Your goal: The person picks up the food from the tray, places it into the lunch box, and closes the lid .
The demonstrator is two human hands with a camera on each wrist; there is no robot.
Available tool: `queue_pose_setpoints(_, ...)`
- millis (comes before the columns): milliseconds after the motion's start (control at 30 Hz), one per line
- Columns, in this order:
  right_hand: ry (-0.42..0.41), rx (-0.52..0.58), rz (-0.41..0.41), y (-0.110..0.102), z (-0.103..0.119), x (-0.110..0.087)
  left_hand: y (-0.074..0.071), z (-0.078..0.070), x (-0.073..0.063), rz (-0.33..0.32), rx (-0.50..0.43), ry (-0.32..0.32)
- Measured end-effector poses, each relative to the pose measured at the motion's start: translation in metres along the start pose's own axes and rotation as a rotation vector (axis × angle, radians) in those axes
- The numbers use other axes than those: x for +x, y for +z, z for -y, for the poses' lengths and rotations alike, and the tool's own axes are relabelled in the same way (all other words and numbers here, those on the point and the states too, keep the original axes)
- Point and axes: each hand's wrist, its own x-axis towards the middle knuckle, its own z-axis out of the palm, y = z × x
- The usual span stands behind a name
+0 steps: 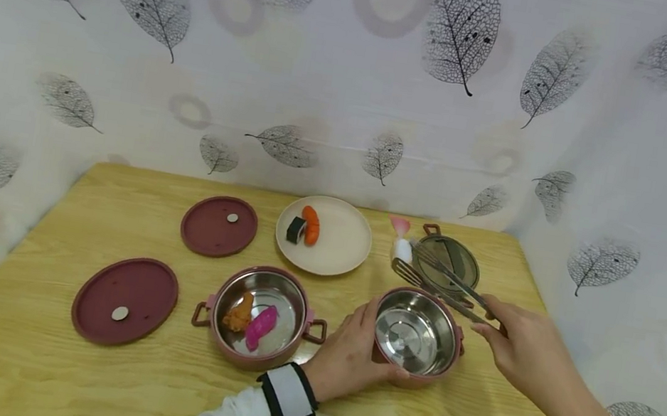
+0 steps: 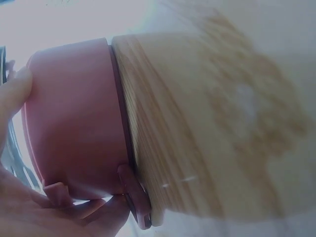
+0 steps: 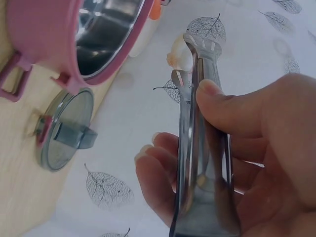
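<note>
In the head view my left hand (image 1: 353,355) grips the side of the right-hand pink pot (image 1: 405,380), whose steel inside shows no food. The left wrist view shows the thumb (image 2: 19,86) on that pot's wall and fingers by a handle. Metal tongs (image 1: 452,280) are held in my right hand (image 1: 535,349); their slotted tips are spread apart above the glass lid (image 1: 462,256). Close to the tips lies a white toy piece with a pink end (image 1: 403,248). In the right wrist view, thumb and fingers hold the tongs (image 3: 205,163).
Left of my left hand, a second pink pot (image 1: 252,361) holds an orange-brown piece (image 1: 238,314) and a magenta piece (image 1: 261,327). A cream plate (image 1: 333,255) bears sushi-like toys (image 1: 309,224). Two dark red discs with pale knobs, one nearer (image 1: 128,285) and one farther (image 1: 218,227), lie left.
</note>
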Motion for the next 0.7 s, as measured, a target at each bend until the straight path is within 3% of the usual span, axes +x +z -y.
queue_pose_setpoints(400, 0.063, 0.006, 0.067, -0.016, -0.003, -0.058, 0.002, 0.003, 0.002, -0.025, 0.040, 0.039)
queue_pose_setpoints(567, 0.127, 0.047, 0.193, -0.022, -0.004, -0.070, 0.002, 0.003, 0.002, -0.012, 0.045, 0.034)
queue_pose_setpoints(700, 0.128, 0.064, 0.285, -0.025, -0.005, -0.074, 0.002, 0.002, 0.001, -0.018, 0.052, 0.041)
